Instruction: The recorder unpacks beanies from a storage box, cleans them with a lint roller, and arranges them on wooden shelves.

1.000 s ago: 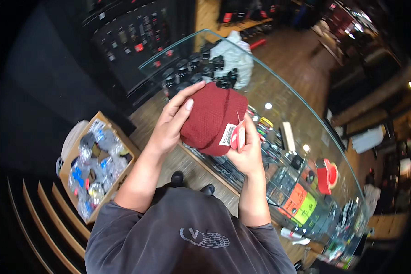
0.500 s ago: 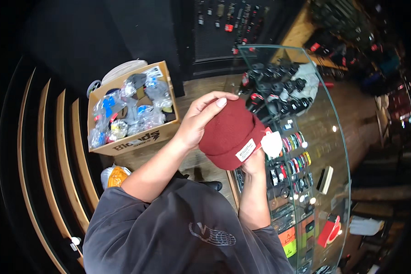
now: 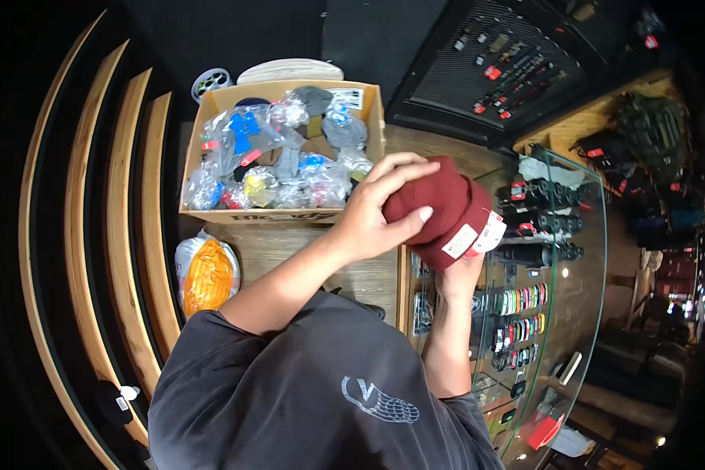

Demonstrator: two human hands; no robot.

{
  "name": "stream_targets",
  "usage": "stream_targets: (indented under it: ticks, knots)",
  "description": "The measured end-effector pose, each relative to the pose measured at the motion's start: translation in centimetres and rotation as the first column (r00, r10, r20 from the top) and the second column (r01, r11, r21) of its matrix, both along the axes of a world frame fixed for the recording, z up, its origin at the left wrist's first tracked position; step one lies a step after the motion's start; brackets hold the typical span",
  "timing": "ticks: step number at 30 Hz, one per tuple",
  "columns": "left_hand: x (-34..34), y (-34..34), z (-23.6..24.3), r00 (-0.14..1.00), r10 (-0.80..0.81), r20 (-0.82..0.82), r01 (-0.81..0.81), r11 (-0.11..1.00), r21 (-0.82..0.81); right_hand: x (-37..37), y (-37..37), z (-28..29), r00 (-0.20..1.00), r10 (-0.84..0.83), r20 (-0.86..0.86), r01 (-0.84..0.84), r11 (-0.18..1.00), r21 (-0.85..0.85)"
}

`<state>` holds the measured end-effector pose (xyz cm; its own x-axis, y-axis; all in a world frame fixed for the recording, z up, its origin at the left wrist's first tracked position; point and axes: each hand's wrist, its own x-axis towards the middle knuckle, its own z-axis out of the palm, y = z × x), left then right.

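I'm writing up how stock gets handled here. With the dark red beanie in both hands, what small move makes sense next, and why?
Probably lower the beanie toward the glass counter: the left hand covers its top, the right hand grips it from below near the tags, and it hangs above the counter's edge.

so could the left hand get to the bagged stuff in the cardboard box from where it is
Probably yes. The left hand lies on the maroon beanie, right beside the open-topped cardboard box, with nothing between it and the bagged items. It would have to let go of the beanie first.
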<state>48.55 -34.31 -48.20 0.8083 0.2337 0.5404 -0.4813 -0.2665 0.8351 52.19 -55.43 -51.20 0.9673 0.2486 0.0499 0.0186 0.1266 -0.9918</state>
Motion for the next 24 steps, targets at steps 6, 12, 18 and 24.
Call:
stream_targets:
  ticks: [6,12,18,24]
  knots:
    - [-3.2,9.5,-3.3,0.993,0.003,-0.120,-0.025,0.983,-0.183,-0.4,8.8,-2.0,0.970,0.239,-0.043,-0.236,0.969,0.079]
    - [-7.2,14.6,-4.6,0.921,0.054,-0.386,-0.170,0.947,-0.271,0.6,17.5,-1.6,0.949,0.314,0.001,-0.313,0.945,-0.091]
    - [-8.8,17.8,-7.4,0.920,-0.031,-0.391,-0.259,0.700,-0.665,0.9,23.5,-2.7,0.868,0.487,-0.091,-0.490,0.871,-0.012]
    - [-10.6,18.3,-15.1,0.870,-0.130,-0.475,-0.455,0.157,-0.877,3.0,27.2,-6.5,0.633,0.728,-0.263,-0.755,0.656,-0.003]
